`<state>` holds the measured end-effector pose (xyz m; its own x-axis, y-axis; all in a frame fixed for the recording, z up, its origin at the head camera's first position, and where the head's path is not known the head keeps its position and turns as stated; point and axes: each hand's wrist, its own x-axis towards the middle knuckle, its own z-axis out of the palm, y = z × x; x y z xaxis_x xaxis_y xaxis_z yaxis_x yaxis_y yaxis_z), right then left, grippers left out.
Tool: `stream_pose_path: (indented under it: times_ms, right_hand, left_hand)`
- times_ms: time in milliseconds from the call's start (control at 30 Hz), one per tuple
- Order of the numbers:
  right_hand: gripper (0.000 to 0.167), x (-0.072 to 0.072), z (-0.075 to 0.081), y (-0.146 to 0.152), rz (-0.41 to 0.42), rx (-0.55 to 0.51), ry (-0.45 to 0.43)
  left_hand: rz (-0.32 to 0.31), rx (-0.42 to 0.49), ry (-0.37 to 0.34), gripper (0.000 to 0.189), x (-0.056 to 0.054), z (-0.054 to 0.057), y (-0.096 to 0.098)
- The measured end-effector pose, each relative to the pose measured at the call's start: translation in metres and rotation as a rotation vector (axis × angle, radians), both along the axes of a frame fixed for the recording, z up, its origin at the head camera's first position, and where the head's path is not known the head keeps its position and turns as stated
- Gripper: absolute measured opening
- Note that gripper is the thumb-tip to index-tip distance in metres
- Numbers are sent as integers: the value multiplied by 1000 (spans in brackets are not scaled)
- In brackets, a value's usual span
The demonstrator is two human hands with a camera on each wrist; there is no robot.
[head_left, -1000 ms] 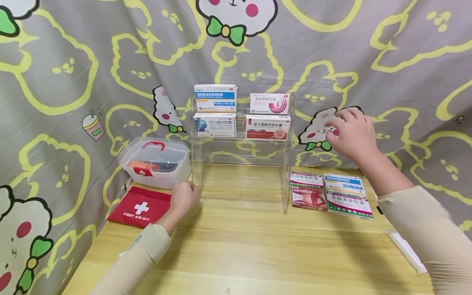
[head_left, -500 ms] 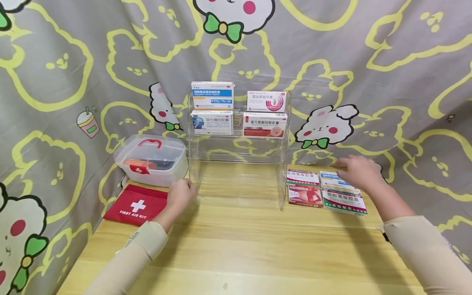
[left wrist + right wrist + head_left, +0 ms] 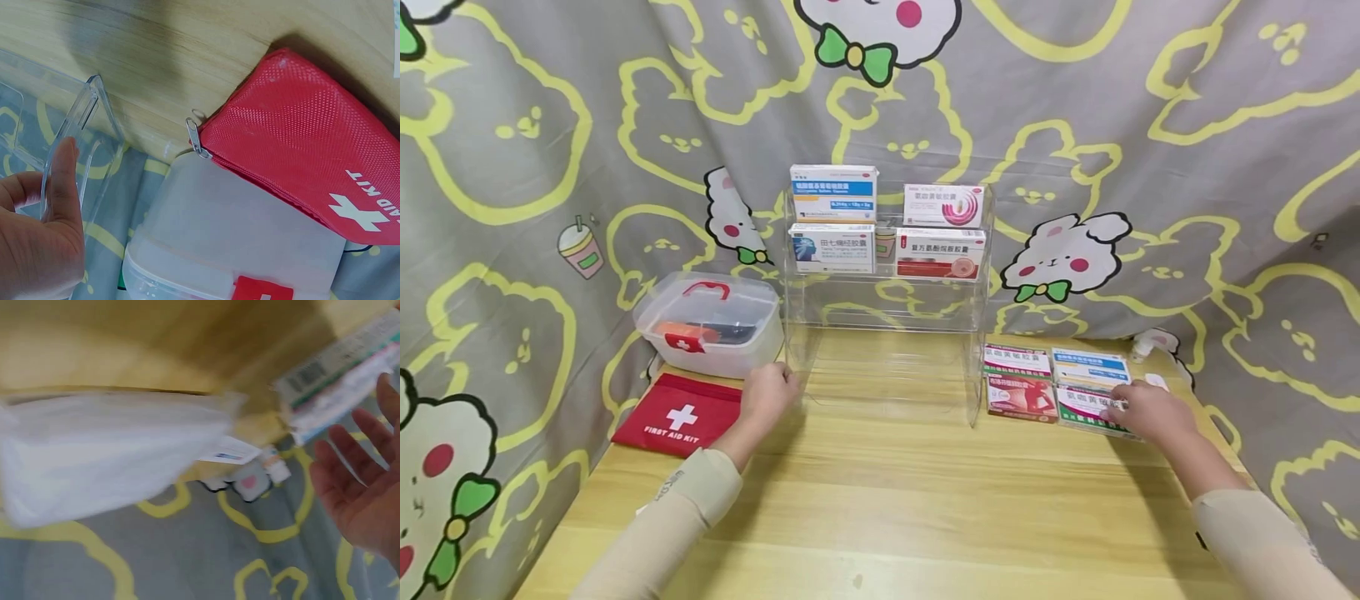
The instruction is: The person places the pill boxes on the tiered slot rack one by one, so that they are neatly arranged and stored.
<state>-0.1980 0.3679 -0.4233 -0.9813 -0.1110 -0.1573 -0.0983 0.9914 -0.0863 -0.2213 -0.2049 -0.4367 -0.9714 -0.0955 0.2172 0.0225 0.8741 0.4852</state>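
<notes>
A clear stepped display rack [image 3: 887,408] stands mid-table, with medicine boxes on its upper tiers, among them a white and blue medicine box [image 3: 833,196] and a red and white medicine box [image 3: 940,255]. My left hand [image 3: 769,396] pinches the rack's left side panel between thumb and fingers, plainest in the left wrist view. To the right lie several medicine boxes flat in a two-by-two group. My right hand [image 3: 1153,410] hovers over the right edge of the front-right green and white medicine box [image 3: 1086,408]; its fingers are spread in the right wrist view [image 3: 362,462]. Contact is unclear.
A red first aid pouch [image 3: 677,414] and a lidded translucent plastic box [image 3: 718,333] sit left of the rack. A small white bottle [image 3: 1142,348] stands behind the right boxes. A white plastic-looking bag [image 3: 112,450] shows in the right wrist view. A patterned curtain [image 3: 910,117] hangs behind.
My right hand has come down from in front of the curtain to the front-right medicine box. The left hand keeps its grip on the rack. The head view has shifted slightly.
</notes>
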Motion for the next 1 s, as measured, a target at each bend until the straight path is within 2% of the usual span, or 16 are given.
stream_pose_path:
  times_ms: [233, 400, 633, 800, 900, 1000]
  right_hand:
    - [37, 4, -17, 6, 38, 16, 58]
    - [41, 5, -19, 4, 38, -17, 69]
    - [58, 2, -13, 11, 34, -87, -30]
    - [61, -1, -8, 21, 42, -129, -54]
    - [69, -2, -9, 26, 56, -94, -73]
    - [83, -2, -12, 28, 44, -70, -118]
  left_hand:
    - [2, -5, 14, 17, 1, 0, 1]
    - [10, 0, 12, 18, 1, 0, 1]
    - [12, -16, 20, 19, 0, 0, 1]
    - [0, -16, 34, 20, 0, 1, 1]
    - [-3, -16, 41, 19, 0, 1, 1]
    - [-3, -15, 44, 18, 0, 1, 0]
